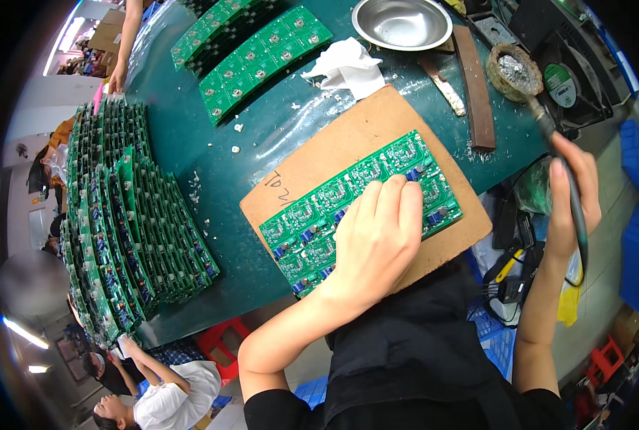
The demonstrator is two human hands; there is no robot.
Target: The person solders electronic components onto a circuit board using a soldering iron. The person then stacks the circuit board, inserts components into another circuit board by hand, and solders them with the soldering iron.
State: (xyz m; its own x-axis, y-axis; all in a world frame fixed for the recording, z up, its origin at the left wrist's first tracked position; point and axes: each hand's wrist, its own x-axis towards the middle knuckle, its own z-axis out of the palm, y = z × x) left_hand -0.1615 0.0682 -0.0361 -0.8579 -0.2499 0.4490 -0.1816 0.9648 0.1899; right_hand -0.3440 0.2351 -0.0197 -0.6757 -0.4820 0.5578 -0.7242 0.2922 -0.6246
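A green circuit board panel (319, 199) with blue components lies on a brown fibreboard sheet (445, 254) in front of me. My left hand (380, 233) rests on the panel's middle, its fingers bent and pressed together; the fingertips are partly hidden, so anything pinched there does not show. To the right, my right hand (576, 188) grips a soldering iron (545, 123) with a dark cable hanging in a loop. The iron's front end reaches the rim of a round holder (497, 77) filled with silvery, crumpled-looking material.
Rows of upright circuit boards (119, 215) stand at the left; more panels (262, 61) lie at the back. A metal bowl (402, 25), white tissue (348, 68) and wooden strip (474, 89) sit at the far side. Another person's hand (117, 77) touches the stack's far end; a person (180, 394) sits lower left.
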